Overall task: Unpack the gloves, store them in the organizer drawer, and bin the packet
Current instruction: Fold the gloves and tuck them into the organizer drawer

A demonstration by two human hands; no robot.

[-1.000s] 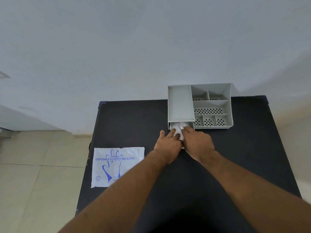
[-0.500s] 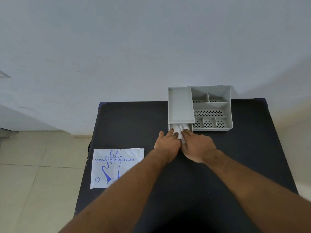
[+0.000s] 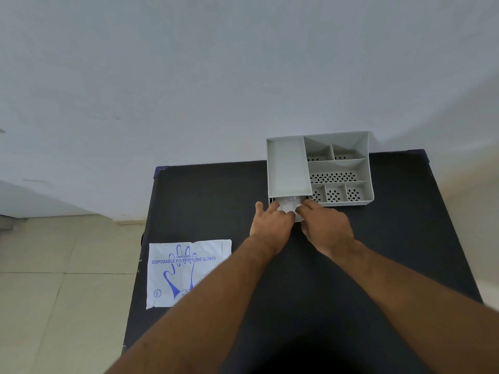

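The gloves (image 3: 290, 205) are a crumpled white wad sitting in the pulled-out drawer (image 3: 299, 217) at the front left of the grey organizer (image 3: 318, 168), just under its long plain compartment. Both of your hands are on that wad. Your left hand (image 3: 271, 225) lies palm down with its fingers pressing the left side of the gloves, thumb spread out to the left; its grip is flat and pushing rather than pinching. Your right hand (image 3: 326, 228) comes in from the right, fingers curled onto the gloves' right edge (whether that grip actually clamps any plastic I cannot tell, since the knuckles hide the fingertips). The two hands touch each other over the drawer's front.

The organizer stands toward the far right of the black worktop (image 3: 216, 201), its right-hand compartments showing perforated floors. The packet (image 3: 186, 271) lies flat near the worktop's left edge, well apart from the organizer, white with blue print reading "DISPOSABLE POLYETHYLENE GLOVES" and a hand outline; your left forearm crosses its lower right corner. Beyond the worktop's left edge is pale tiled floor (image 3: 54, 292), and a plain white wall (image 3: 216, 76) behind.
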